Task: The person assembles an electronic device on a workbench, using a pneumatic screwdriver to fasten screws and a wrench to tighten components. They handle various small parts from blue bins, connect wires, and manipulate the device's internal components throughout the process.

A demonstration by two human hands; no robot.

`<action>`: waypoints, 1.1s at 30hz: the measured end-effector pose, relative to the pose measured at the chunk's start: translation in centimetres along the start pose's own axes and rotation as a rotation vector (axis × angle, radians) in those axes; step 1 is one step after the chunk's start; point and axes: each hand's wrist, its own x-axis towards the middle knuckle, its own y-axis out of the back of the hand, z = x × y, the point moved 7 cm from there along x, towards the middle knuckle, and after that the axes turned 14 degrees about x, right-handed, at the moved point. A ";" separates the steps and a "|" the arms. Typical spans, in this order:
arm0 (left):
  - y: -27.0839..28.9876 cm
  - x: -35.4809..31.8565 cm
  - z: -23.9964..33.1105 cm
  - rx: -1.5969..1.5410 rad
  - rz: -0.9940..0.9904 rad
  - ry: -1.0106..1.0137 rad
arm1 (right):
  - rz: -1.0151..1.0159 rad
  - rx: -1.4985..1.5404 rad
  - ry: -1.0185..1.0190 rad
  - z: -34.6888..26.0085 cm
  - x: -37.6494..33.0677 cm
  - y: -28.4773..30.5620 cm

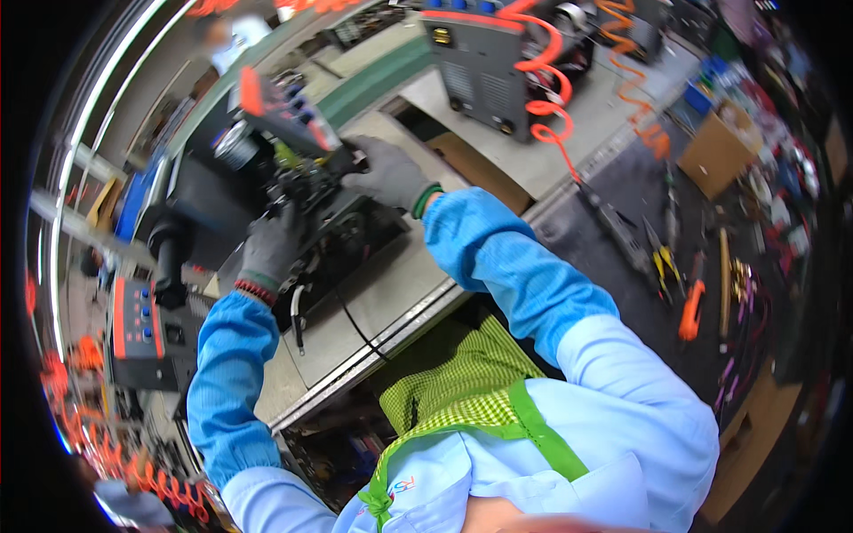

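An opened machine [306,191] lies on the bench in front of me, its dark inner parts and wires exposed. Its front panel [284,115] is grey and orange with blue knobs. My left hand [271,247], in a grey glove, reaches into the near left side of the machine; blur and parts hide its fingertips. At the panel's right end, my right hand [391,173], also gloved in grey, has its fingers curled around a small dark part too blurred to name. A black cable [355,329] hangs from the machine over the bench edge.
A similar grey machine [480,71] stands at the back right beside a coiled orange hose [555,107]. On the dark mat to the right lie a power screwdriver [622,235], yellow-handled pliers [665,262], an orange-handled tool [692,311] and a cardboard box [720,147]. Another machine [138,320] stands left.
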 end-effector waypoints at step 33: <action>2.3 -1.7 -0.7 -0.005 0.089 0.084 | -0.244 -1.604 -0.099 -12.1 -24.4 48.5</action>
